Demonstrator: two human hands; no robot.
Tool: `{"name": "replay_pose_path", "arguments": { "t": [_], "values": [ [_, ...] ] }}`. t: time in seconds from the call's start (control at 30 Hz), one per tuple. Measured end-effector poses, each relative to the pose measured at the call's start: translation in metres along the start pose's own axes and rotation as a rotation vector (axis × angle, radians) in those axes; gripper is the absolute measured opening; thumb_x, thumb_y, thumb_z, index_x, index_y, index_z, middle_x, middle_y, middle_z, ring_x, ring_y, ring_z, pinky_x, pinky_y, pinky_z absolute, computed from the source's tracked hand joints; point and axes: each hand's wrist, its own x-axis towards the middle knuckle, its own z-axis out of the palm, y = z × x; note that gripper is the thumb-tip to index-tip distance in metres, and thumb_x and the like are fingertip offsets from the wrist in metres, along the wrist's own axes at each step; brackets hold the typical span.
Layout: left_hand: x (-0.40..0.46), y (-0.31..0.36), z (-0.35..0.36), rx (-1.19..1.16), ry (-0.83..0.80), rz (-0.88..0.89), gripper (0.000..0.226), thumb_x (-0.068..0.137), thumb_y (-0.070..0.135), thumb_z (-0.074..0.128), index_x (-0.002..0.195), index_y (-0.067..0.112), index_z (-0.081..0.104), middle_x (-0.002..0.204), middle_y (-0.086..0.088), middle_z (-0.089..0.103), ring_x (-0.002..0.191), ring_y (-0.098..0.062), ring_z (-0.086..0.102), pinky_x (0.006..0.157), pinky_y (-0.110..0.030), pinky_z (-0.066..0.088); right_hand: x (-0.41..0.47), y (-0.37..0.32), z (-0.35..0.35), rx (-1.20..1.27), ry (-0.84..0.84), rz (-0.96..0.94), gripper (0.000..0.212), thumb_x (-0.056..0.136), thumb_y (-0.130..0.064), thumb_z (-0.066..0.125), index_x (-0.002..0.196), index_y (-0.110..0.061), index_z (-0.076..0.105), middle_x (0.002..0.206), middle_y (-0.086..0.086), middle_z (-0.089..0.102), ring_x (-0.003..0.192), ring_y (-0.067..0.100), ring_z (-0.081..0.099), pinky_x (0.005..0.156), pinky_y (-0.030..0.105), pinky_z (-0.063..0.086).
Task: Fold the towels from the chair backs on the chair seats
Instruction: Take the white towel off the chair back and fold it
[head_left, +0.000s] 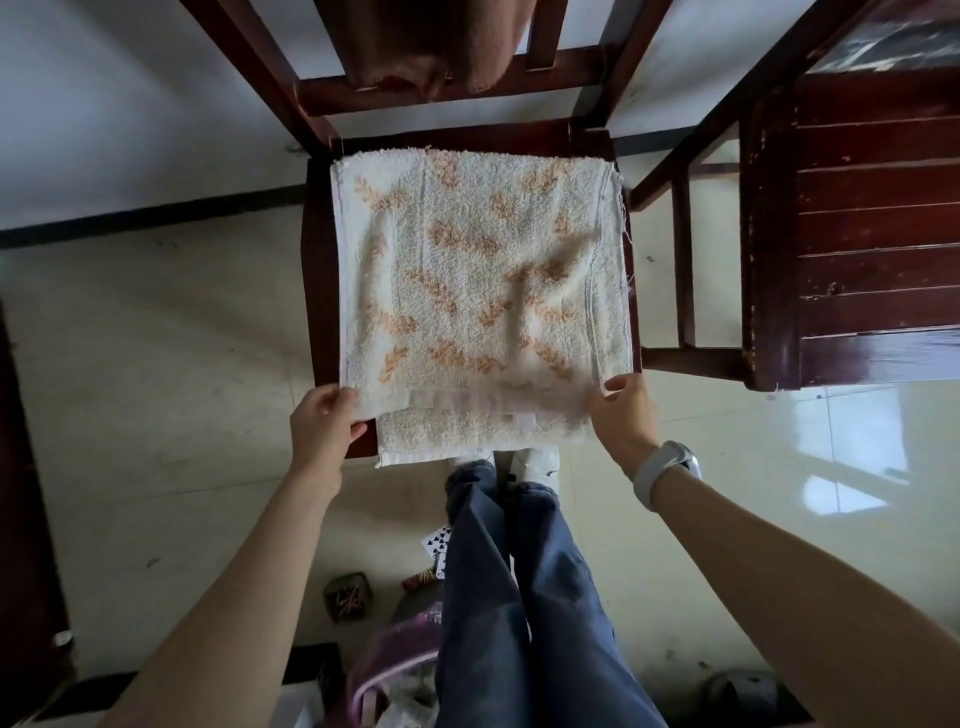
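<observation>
Pinching the towel (478, 275) corners, left hand (324, 423) and right hand (621, 415) should lay edges square; smooth the chair seat (318, 291) overhang.

Floor: pale glossy tiles (156, 364) are lying underfoot, with window light reflecting at the right (852, 447).
Wall: a white wall (104, 130) is meeting the floor along a dark skirting strip (145, 218).
Furniture: a dark red wooden cabinet (872, 234) is standing at the right.
Clutter: playing cards (439, 545) are lying on the tiles.

hands (322, 421) pinching towel (478, 270), chair seat (319, 291)
</observation>
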Motion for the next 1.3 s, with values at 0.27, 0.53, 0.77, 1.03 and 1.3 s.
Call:
{"name": "replay_pose_path", "arguments": {
  "t": [0.27, 0.53, 0.77, 1.03, 1.3],
  "values": [
    [0.001, -0.006, -0.004, -0.017, 0.011, -0.031, 0.011, 0.091, 0.012, 0.054, 0.100, 0.007, 0.055, 0.108, -0.011, 0.057, 0.098, -0.024, 0.058, 0.070, -0.022, 0.050, 0.006, 0.009, 0.018, -0.263, 0.053, -0.028, 0.021, 0.089, -0.019, 0.050, 0.101, -0.003, 0.050, 0.107, 0.014, 0.055, 0.087, 0.032, 0.052, 0.068, 0.032, 0.036],
    [-0.002, -0.001, -0.008, 0.003, 0.010, 0.014, 0.022, 0.091, 0.012, 0.054, 0.110, 0.001, 0.056, 0.100, -0.009, 0.059, 0.100, -0.024, 0.057, 0.069, -0.022, 0.049, 0.002, 0.003, 0.016, -0.121, 0.055, -0.054, 0.020, 0.084, -0.011, 0.049, 0.103, -0.008, 0.051, 0.090, 0.004, 0.051, 0.078, 0.023, 0.046, 0.064, 0.028, 0.036],
    [-0.021, 0.020, -0.028, -0.227, -0.133, 0.086, 0.007, 0.093, 0.011, 0.051, 0.091, 0.009, 0.058, 0.102, -0.009, 0.063, 0.099, -0.023, 0.060, 0.078, -0.029, 0.049, -0.006, -0.001, -0.025, 0.363, 0.051, -0.310, 0.013, 0.085, -0.006, 0.054, 0.094, -0.014, 0.050, 0.081, 0.007, 0.056, 0.065, 0.018, 0.049, 0.055, 0.023, 0.043],
    [-0.027, -0.049, -0.001, 0.173, 0.056, -0.177, 0.026, 0.088, 0.012, 0.058, 0.111, -0.001, 0.059, 0.097, -0.009, 0.057, 0.081, -0.017, 0.054, 0.079, -0.030, 0.048, -0.007, 0.077, -0.016, 0.284, 0.045, 0.043, 0.007, 0.084, -0.010, 0.054, 0.082, -0.007, 0.060, 0.070, 0.005, 0.057, 0.072, 0.022, 0.052, 0.071, 0.037, 0.048],
    [-0.027, -0.064, 0.008, -0.102, -0.005, -0.271, 0.027, 0.094, 0.012, 0.049, 0.120, 0.004, 0.049, 0.115, -0.001, 0.044, 0.107, -0.012, 0.043, 0.105, -0.036, 0.040, 0.009, 0.086, -0.010, 0.263, -0.088, 0.101, 0.016, 0.082, -0.008, 0.055, 0.068, -0.015, 0.057, 0.068, 0.005, 0.049, 0.065, 0.017, 0.042, 0.063, 0.030, 0.035]
  ]
}}
